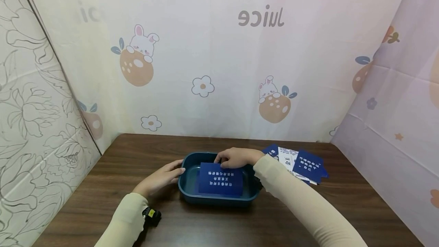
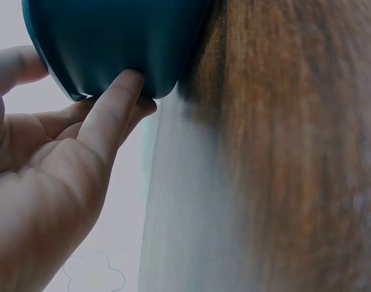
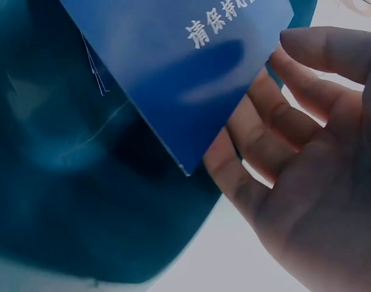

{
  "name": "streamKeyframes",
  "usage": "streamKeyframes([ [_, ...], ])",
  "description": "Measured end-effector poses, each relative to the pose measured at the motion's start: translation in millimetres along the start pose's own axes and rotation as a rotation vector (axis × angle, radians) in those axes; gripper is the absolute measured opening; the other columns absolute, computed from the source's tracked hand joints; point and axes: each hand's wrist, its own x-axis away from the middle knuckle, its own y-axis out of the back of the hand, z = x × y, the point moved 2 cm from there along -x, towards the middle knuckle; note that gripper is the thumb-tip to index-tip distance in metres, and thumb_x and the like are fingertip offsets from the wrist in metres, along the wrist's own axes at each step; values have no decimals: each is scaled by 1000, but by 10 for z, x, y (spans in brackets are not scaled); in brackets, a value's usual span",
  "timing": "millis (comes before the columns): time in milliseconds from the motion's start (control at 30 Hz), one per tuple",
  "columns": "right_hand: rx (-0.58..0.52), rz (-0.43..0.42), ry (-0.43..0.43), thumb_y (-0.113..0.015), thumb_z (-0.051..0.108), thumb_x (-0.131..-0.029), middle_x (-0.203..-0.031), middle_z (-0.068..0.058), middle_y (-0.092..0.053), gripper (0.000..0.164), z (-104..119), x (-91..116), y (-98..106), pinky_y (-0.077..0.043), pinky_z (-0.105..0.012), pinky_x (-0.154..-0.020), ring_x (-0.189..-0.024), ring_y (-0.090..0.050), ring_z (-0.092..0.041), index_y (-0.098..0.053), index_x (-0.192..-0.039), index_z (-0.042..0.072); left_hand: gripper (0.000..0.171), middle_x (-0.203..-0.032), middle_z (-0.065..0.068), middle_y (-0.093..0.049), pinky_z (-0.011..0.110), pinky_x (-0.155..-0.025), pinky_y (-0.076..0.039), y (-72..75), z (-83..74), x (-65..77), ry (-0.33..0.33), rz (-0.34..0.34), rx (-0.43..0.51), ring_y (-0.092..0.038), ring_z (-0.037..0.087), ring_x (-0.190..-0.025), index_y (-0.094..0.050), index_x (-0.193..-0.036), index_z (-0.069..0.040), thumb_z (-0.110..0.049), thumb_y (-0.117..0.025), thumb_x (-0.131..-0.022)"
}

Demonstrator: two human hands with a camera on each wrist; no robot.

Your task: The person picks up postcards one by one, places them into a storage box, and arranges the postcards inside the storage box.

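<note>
A: Where's the card (image 1: 221, 179)?
B: Inside the box (image 1: 219, 202), long edges running left to right. The right hand (image 1: 236, 158) has its far edge pinched between thumb and fingers.
A: And the left hand (image 1: 161, 178)?
B: At the box's left end, fingers apart, touching the outer wall.
A: How much room?
B: Box floor shows left of the card; its near edge lies close to the front wall. Outside, the table (image 1: 151, 148) spreads leftward and in front. The pile (image 1: 287, 156) sits behind and right, near the right sleeve (image 1: 291, 186).
A: Any writing?
B: White Chinese on the card, upside down in the head view; the right wrist view gives 请保持. A blue card (image 1: 308, 165) in the pile reads 所谓的命运. The curtain (image 1: 226, 117) says "Juice", mirrored.
</note>
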Motion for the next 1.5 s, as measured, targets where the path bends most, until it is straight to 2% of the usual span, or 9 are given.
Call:
streamKeyframes([
  [167, 37, 46, -54, -57, 25, -102, -111, 4, -65, 34, 7, -16, -42, -52, -40, -94, -97, -59, -12, -63, -134, 17, 63, -156, 26, -33, 54, -110, -38, -2, -18, 10, -10, 3, -14, -46, 39, -135, -26, -156, 0, -33, -47, -108],
  [367, 89, 71, -106, -58, 30, -101, -124, 2, -62, 38, 22, -17, -78, -47, -41, -102, -108, -56, -14, -61, -137, 18, 62, -155, 24, -36, 56, -110, -36, -8, -23, 13, 9, -19, -25, -50, 37, -132, -28, -156, -2, -35, -48, -107],
  [533, 74, 73, -131, -58, 33, -101, -128, 1, -61, 39, 22, 10, -78, -45, -45, -104, -113, -56, -16, -61, -138, 20, 65, -156, 25, -34, 56, -111, -35, -7, -20, 3, 13, -17, -21, -51, 38, -131, -27, -157, -1, -36, -49, -107],
  [667, 56, 70, -119, -58, 33, -101, -130, 1, -61, 39, 12, 43, -59, -46, -48, -104, -115, -56, -18, -62, -137, 20, 65, -156, 25, -34, 56, -111, -35, -8, -22, -3, 15, -14, -14, -50, 38, -132, -26, -157, -1, -35, -49, -107],
  [900, 53, -22, -38, -57, 29, -103, -128, 0, -64, 36, -40, 126, 73, -47, -45, -104, -117, -58, -18, -64, -135, 15, 65, -155, 24, -35, 55, -111, -36, -19, -29, 8, 16, -21, -7, -50, 37, -132, -27, -156, -1, -35, -50, -106],
  [1133, 5, -137, 20, -54, 26, -105, -130, -2, -64, 33, -203, 332, 214, -47, -46, -103, -120, -59, -22, -64, -134, 13, 65, -156, 23, -35, 55, -111, -36, -16, -21, 1, 15, -20, -7, -49, 37, -132, -27, -157, -2, -36, -50, -106],
  [1300, -34, -209, 15, -52, 27, -106, -130, -2, -64, 33, -353, 511, 279, -50, -46, -100, -118, -60, -21, -63, -134, 15, 66, -156, 24, -34, 55, -111, -35, -16, -17, 2, 19, -22, -5, -49, 37, -133, -26, -157, -2, -36, -51, -106],
  [1500, -61, -254, 21, -52, 26, -105, -132, -8, -63, 35, -537, 709, 341, -49, -49, -101, -119, -60, -25, -62, -136, 12, 65, -155, 23, -35, 54, -110, -37, -17, -17, 12, 15, -22, -6, -48, 37, -134, -27, -157, -2, -35, -50, -106],
])
